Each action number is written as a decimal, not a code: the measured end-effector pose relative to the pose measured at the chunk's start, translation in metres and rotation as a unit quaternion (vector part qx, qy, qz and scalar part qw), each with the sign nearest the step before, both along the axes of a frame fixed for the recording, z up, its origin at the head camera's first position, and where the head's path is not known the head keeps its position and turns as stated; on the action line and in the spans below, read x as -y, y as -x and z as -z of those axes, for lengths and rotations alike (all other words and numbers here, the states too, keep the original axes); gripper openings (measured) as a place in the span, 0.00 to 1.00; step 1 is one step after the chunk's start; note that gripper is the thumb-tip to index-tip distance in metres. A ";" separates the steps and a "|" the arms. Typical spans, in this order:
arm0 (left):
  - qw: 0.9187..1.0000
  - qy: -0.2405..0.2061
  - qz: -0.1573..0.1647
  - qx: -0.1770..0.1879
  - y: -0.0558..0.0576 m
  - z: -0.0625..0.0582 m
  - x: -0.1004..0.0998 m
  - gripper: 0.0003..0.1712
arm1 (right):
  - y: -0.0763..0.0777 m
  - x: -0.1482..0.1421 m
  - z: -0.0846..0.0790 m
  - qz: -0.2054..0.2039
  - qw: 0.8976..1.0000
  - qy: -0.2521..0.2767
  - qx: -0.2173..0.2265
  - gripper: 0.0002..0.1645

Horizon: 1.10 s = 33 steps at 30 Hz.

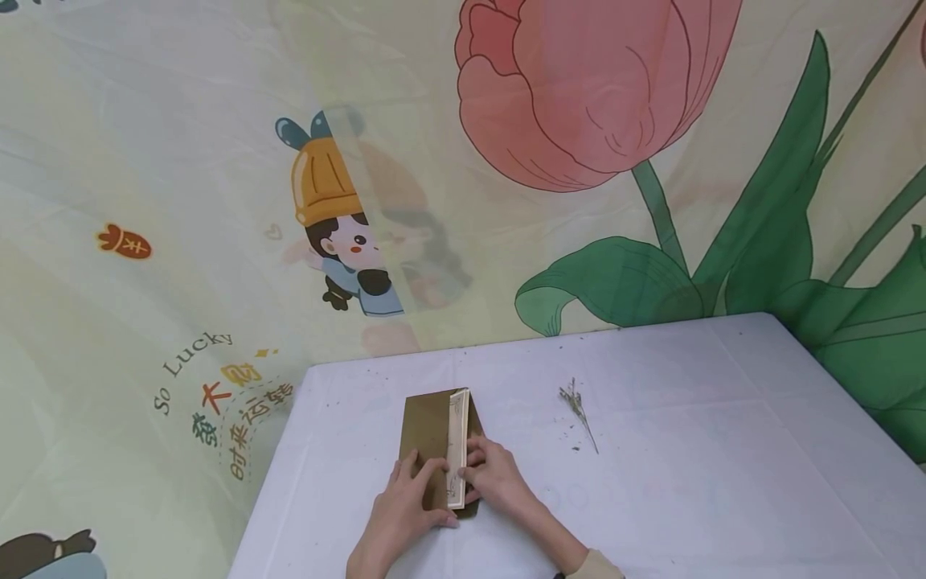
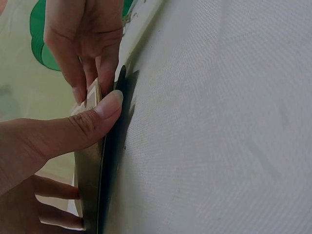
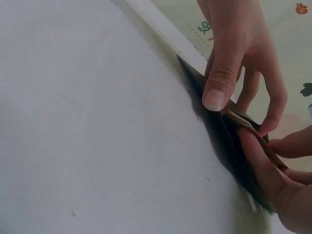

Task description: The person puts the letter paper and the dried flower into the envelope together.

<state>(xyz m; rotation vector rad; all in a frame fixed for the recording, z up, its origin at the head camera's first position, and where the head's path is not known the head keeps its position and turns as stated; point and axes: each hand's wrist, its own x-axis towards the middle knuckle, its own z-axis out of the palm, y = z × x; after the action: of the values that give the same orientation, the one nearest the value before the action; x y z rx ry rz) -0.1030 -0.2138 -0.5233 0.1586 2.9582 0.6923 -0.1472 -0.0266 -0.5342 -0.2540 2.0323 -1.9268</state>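
On the white counter (image 1: 687,450), head view: a brown card (image 1: 427,422) lies with a pale bordered strip (image 1: 457,430) running lengthwise along its right side. My left hand (image 1: 405,515) grips the near part of the card, fingers on its face and thumb at the near edge; my right hand (image 1: 502,478) pinches the strip by its right edge. A dried sprig (image 1: 575,406) rests well apart to the right, and I judge it the more brittle material.

Left wrist view: my left thumb bears on the near edge, where card and strip meet. Both pieces look thin, light and fairly stiff, more apt to crease than to tear. I expect the card's smooth face to be somewhat slippery, so a broad, gentle press suits it better than a hard squeeze.

Right wrist view: my right thumb lies on one side of the strip, my fingers on the other. Its end shows several layers, which I expect to slide against one another. I judge the long edges the best hold, with light, even pressure; the corners seem likeliest to bend.
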 end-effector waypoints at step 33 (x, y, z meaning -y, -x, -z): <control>1.000 -0.004 0.010 -0.003 -0.001 -0.001 0.001 0.44 | 0.002 0.012 0.006 -0.014 1.000 0.008 -0.002 0.28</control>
<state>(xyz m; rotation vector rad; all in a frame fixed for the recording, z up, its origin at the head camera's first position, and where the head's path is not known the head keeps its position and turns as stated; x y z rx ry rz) -0.1023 -0.2151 -0.5220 0.1920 2.9559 0.7009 -0.1492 -0.0383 -0.5399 -0.2897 2.0060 -1.9286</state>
